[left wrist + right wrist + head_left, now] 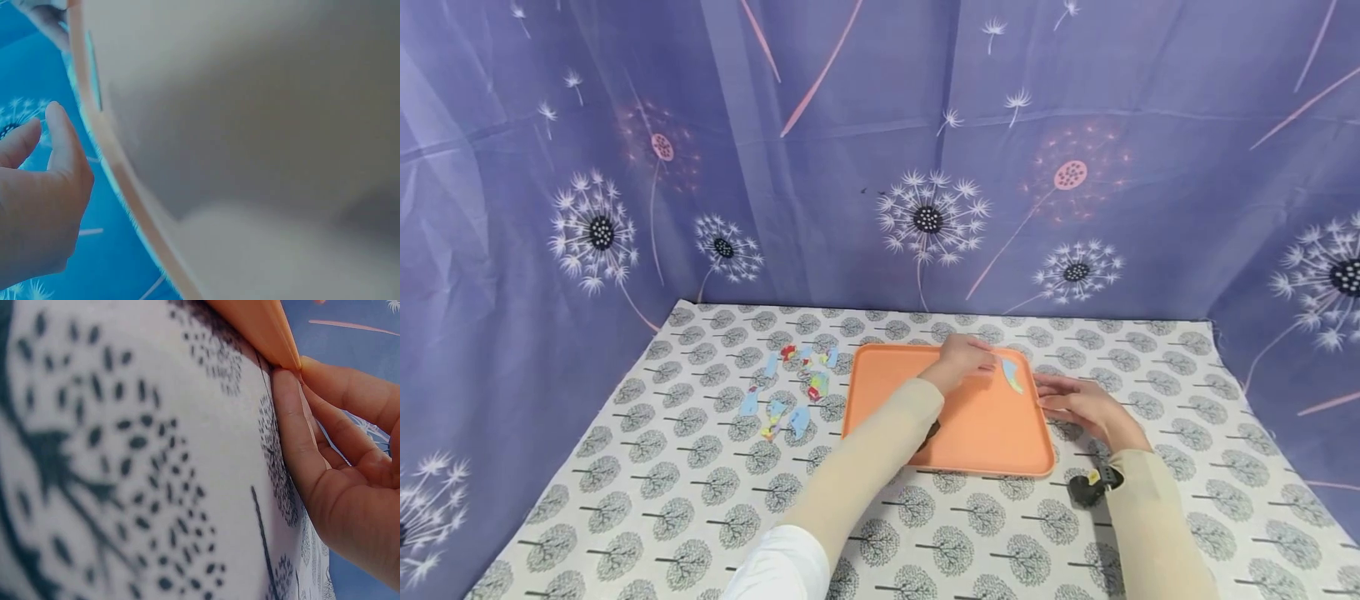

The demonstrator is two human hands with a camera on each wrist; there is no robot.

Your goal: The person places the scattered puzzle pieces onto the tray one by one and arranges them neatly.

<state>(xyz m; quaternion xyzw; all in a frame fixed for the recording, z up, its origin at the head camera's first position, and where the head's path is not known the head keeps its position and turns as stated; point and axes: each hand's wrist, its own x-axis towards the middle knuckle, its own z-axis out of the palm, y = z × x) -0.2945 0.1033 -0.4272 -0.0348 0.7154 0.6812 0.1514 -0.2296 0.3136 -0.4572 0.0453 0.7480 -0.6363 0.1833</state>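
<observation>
An orange tray point(977, 442) lies on the cloth. Inside it, near the far right corner, is a flat light-blue piece point(1011, 375) with a yellow-green edge. My left hand point(961, 360) hovers over the tray's far side, just left of that piece. In the left wrist view, the thumb and a finger point(62, 140) are apart with nothing between them. At the tray's right rim is my right hand point(1086, 407). Its fingers are fairly straight, and the right wrist view shows thumb and fingertips touching the rim point(284, 353).
Left of the tray, several small flat pieces point(799, 421) in light blue, red and yellow lie scattered. A white cloth with grey trees point(700, 450) covers the table. Purple dandelion curtains point(820, 208) hang behind and at both sides.
</observation>
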